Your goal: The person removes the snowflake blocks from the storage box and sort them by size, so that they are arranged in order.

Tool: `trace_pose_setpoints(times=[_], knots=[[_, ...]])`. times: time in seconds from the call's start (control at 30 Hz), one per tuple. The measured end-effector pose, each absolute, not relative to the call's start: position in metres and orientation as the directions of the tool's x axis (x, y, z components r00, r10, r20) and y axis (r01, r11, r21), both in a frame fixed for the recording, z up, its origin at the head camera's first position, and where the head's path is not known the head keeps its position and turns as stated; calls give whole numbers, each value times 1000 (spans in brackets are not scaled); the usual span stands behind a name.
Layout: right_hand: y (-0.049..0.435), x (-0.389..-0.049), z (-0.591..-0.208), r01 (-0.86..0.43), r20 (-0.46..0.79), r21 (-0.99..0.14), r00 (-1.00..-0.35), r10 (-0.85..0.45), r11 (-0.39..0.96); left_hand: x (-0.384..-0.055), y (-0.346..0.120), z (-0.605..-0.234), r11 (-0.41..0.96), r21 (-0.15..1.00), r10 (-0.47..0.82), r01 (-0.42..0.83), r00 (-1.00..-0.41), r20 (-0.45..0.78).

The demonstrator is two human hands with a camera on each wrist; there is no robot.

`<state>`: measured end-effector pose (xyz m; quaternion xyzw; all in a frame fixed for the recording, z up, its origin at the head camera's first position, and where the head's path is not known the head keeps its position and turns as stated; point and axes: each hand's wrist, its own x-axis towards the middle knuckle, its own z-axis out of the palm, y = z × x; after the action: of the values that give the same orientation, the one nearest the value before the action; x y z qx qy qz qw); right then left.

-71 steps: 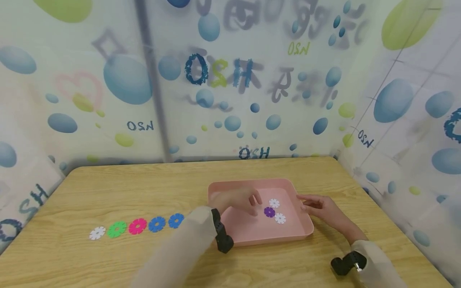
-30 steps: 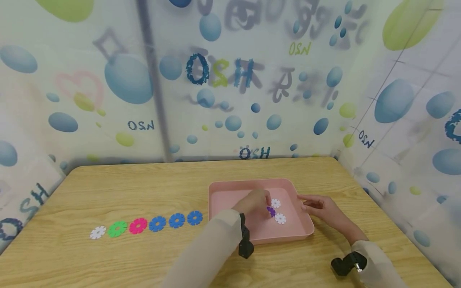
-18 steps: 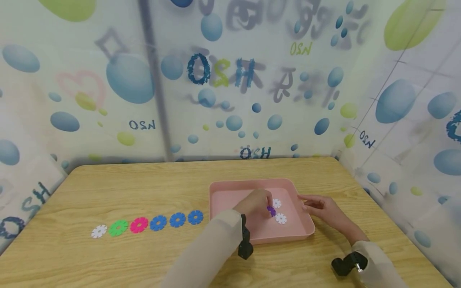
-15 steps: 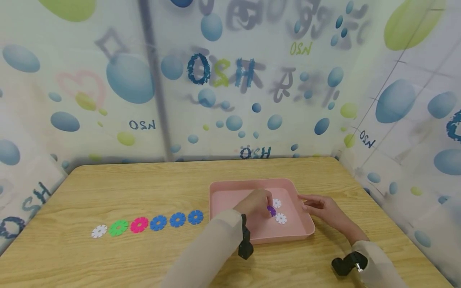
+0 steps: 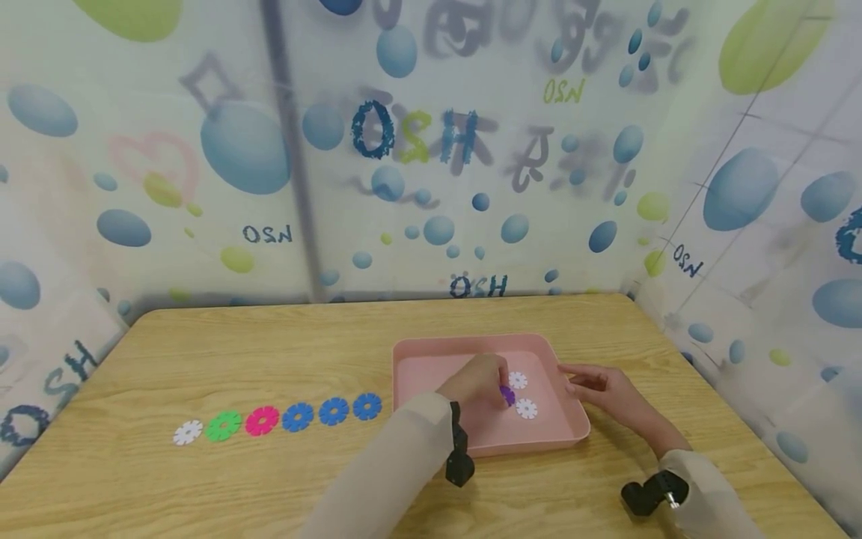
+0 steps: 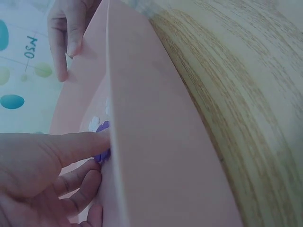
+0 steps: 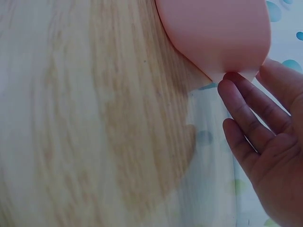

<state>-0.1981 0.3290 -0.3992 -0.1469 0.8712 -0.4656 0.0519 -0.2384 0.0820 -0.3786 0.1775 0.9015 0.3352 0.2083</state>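
Observation:
My left hand (image 5: 474, 378) reaches down inside the pink tray (image 5: 465, 343) and pinches a purple notched plastic disc (image 5: 508, 395) between thumb and fingers. In the left wrist view the thumb lies over this purple disc (image 6: 102, 152), partly hiding it. Beside it on the tray floor are a white disc (image 5: 518, 380) and another white disc (image 5: 527, 409). My right hand (image 5: 614, 393) touches the tray's right rim from outside, fingers fairly straight. Its fingertips meet the pink tray wall (image 7: 218, 38) in the right wrist view.
Left of the tray, a row of flat discs runs across the wooden table (image 5: 202, 494): white (image 5: 188, 432), green (image 5: 224, 425), pink (image 5: 262, 421), then blue ones (image 5: 298, 416) closest to the tray. Patterned fabric walls (image 5: 431, 165) stand behind and on both sides.
My left hand has moved rightward in the tray from 2.4 s ago and come down on the purple disc. The rightmost blue disc came into view from behind the sleeve. Right hand unmoved.

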Motion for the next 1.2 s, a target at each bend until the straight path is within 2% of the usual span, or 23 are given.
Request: trace_pose_setpoints(times=[0.2,0.5,0.8,1.2], knots=[[329,-198,-399,-221,59,-819,-950,-306,529,-236,79,-376,696,695,468,181,-848,-248],[327,-198,-400,-210,55,-817,-955,-290,537,-238,78,-374,727,614,512,307,-838,-187],[328,-197,-401,-206,51,-825,-954,-294,526,-239,65,-372,659,646,565,386,-820,-87],[329,-197,-400,-229,70,-814,-951,-300,535,-240,30,-355,614,716,556,333,-826,-93]])
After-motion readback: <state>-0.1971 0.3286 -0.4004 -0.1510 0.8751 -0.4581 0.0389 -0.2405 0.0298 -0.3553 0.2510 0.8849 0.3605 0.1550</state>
